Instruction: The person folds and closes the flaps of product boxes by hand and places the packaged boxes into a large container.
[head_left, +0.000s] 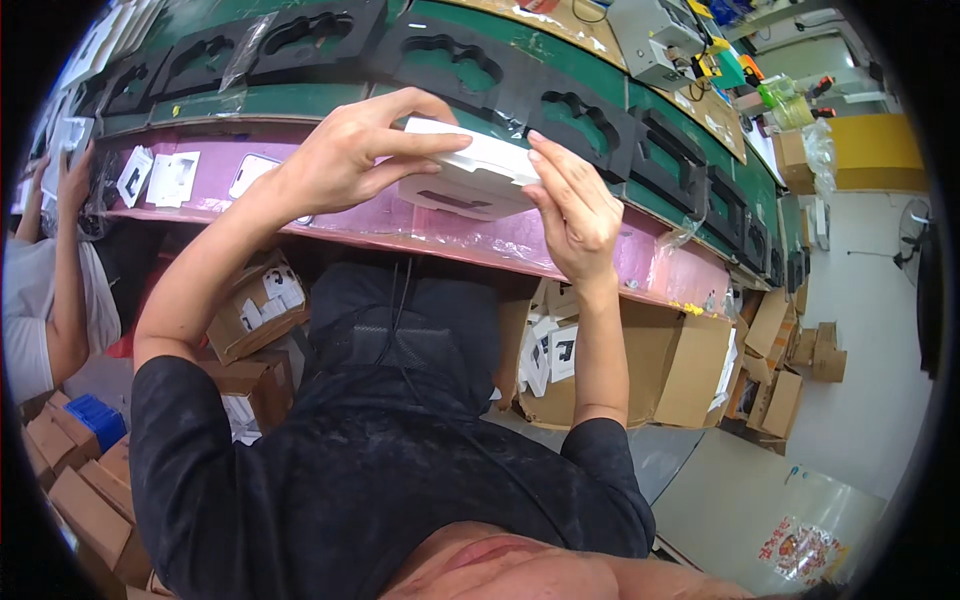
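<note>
Between my two hands is a small white box [478, 165], held up over the pink bench strip and tilted, with a dark printed shape on the side toward me. My left hand [385, 140] grips its left end, thumb and fingers pinching the edge. At the right end, the fingers and thumb of my right hand [575, 200] close on the corner. Under the box, the pink work surface [390, 220] shows partly. On that surface to the left lie white cut-out cards [172, 178] and a phone-shaped white piece [254, 174].
Black foam trays with shaped cut-outs [440, 62] line the green conveyor [350, 95] beyond the bench. An open carton [640, 370] of white pieces stands below right, another carton [258, 305] below left. At far left a co-worker's hand [74, 180] holds a white item.
</note>
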